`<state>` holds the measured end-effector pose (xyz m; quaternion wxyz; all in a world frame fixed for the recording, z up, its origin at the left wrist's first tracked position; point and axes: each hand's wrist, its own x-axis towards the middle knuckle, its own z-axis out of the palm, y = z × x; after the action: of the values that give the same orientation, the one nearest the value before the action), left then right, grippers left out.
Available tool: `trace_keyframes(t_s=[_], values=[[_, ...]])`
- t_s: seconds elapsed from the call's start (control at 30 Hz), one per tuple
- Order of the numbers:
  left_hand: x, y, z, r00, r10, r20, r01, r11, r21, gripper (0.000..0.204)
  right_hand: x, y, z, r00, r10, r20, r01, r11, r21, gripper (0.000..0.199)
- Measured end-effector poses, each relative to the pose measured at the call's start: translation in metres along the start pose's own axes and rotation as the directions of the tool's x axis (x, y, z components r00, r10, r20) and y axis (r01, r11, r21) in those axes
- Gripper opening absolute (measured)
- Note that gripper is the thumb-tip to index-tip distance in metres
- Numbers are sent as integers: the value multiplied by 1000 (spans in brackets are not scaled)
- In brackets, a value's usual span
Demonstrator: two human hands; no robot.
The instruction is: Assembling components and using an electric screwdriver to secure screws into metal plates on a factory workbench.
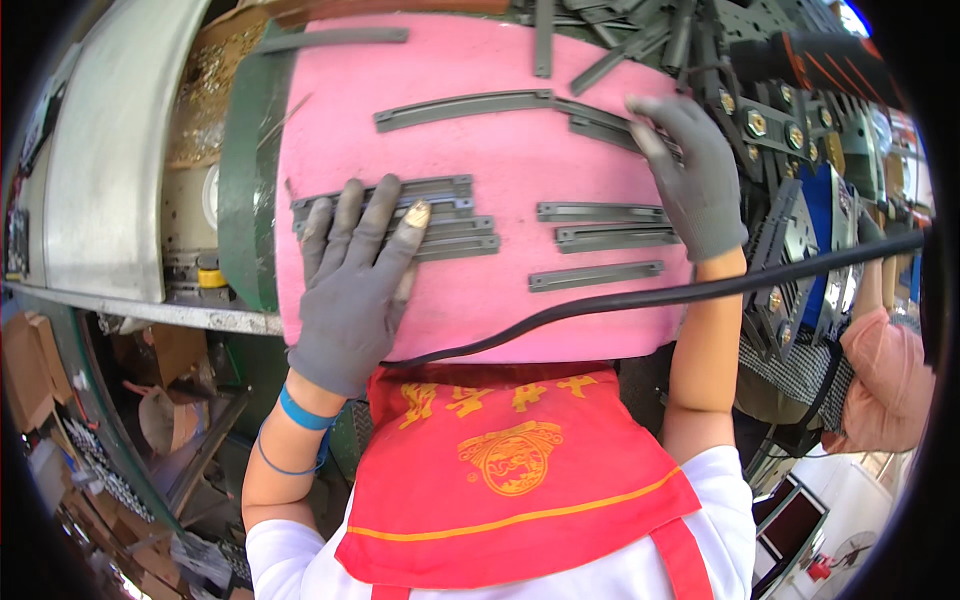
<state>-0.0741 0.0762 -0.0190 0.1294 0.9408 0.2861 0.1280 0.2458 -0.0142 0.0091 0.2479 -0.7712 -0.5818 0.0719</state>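
My left hand (355, 275), in a grey glove with worn fingertips, lies with fingers stretched across a row of slim dark grey strips (455, 243) placed side by side on a pink mat (470, 310). The fingers cover part of that row. At the upper right, my gloved right hand (695, 175) has its thumb and fingers closed about the end of another grey strip (598, 125). A further strip (460, 107) lies just left of it. Below the right hand are three more: an upper strip (600, 212), a middle strip (610, 237) and a lower strip (597, 276).
A black cable (560, 315) crosses the mat's near side. Loose grey strips (625, 55) pile up at the back, beside a dark power tool (830, 68) and plates with brass-coloured fittings (757, 123). Metal sheeting (110, 150) stands left. Another person's arm (885, 370) shows at right.
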Motion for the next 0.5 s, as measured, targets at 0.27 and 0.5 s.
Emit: trace_keyframes(t_s=[0.27,0.5], values=[[75,93,42,923,367,-111,-383,901,-204,21,-69,38,-9,977,211,-11,-210,977,33,20],[86,117,57,912,388,-137,-400,913,-75,14,-69,40,-8,975,218,-52,-213,973,92,14]])
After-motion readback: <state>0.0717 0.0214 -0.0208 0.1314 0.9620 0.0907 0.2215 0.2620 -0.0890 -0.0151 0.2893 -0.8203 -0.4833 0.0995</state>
